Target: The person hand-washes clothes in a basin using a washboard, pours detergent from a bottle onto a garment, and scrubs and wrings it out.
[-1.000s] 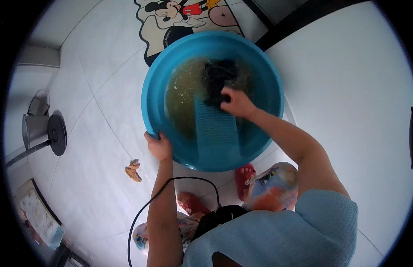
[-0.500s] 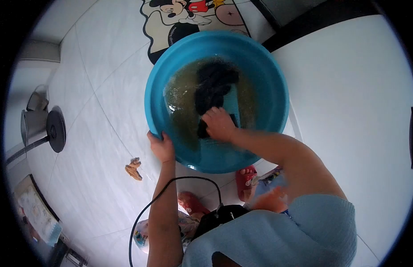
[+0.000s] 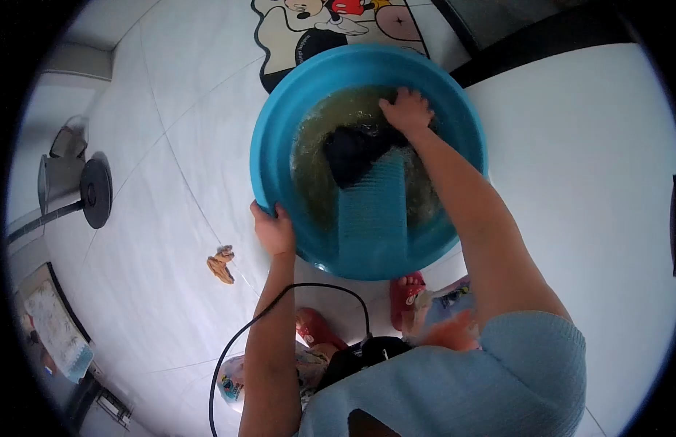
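A large round blue basin holds murky, yellowish water. A soaked black cloth lies bunched in it, at the upper end of a ribbed blue washboard that slopes up toward me. My left hand grips the basin's rim at the near left, thumb on the inner side. At the far right of the basin, my right hand is over the water with its fingers spread, just beyond the cloth's right end. I see nothing held in it.
A cartoon mat lies on the tiled floor behind the basin. A wide white surface stands close on the right. On the floor at left are a crumpled brown thing and a dark round base. A black cable loops before me.
My right hand has left the cloth on the washboard and moved away from me to the basin's far right. The cloth has slid off the board's near part. My left hand stays on the rim.
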`<state>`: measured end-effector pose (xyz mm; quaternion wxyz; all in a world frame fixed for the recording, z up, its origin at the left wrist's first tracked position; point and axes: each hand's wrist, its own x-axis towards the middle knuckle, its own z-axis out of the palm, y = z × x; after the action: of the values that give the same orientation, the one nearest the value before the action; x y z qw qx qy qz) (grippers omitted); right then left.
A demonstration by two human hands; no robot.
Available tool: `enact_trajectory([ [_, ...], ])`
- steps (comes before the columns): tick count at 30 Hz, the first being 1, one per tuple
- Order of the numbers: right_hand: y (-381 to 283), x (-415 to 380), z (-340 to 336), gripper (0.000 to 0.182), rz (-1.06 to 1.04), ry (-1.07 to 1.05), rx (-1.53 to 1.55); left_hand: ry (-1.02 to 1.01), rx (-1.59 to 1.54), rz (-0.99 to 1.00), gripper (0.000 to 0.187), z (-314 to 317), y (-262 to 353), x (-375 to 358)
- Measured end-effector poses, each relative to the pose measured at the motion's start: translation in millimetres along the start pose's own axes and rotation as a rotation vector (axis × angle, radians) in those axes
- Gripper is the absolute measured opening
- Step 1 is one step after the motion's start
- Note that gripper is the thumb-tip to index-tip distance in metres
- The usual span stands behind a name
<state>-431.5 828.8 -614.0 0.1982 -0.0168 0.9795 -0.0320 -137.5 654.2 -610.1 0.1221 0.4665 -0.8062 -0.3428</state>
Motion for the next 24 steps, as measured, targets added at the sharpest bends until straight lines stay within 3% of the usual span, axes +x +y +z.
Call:
enact_trajectory([
  [4, 3.2, 11.6, 45.4, 0.069, 0.188, -0.160, 0.177, 0.007, -0.008, -0.020, 0.037, 3.5, -6.2, 2.5],
  [6, 6.7, 2.4, 55.8, 0.063, -0.078, -0.124, 0.024, 0.017, 0.019, -0.006, 0.037, 1.9, -5.4, 0.8],
  [7, 10.8, -0.7, 58.3, 0.063, -0.072, -0.121, 0.023, 0.028, 0.034, 0.008, 0.037, 3.1, -2.6, 0.9],
  [9, 19.8, -8.9, 59.5, 0.060, -0.532, -0.179, 0.207, 0.028, 0.007, 0.009, 0.037, 2.9, -0.7, -0.2],
  [11, 22.2, -44.6, 45.6, 0.059, -0.773, -0.147, 0.153, 0.035, -0.020, 0.008, 0.038, 2.0, 1.9, 0.6],
  [16, 35.0, -134.9, 22.1, 0.060, -0.980, -0.132, 0.259, 0.009, 0.019, -0.031, 0.039, -0.9, 7.9, 0.6],
  [18, 34.5, -148.6, 34.7, 0.055, -1.098, -0.179, 0.048, 0.015, 0.020, -0.019, 0.038, -0.9, 7.9, 0.1],
  [22, 20.0, -144.6, 52.3, 0.040, -1.093, -0.180, 0.035, 0.000, 0.017, 0.015, 0.038, -0.1, 1.2, 1.8],
  [24, -1.7, -121.8, 57.4, 0.030, -0.722, -0.183, 0.088, -0.003, 0.014, 0.019, 0.038, -0.1, 0.6, 1.0],
])
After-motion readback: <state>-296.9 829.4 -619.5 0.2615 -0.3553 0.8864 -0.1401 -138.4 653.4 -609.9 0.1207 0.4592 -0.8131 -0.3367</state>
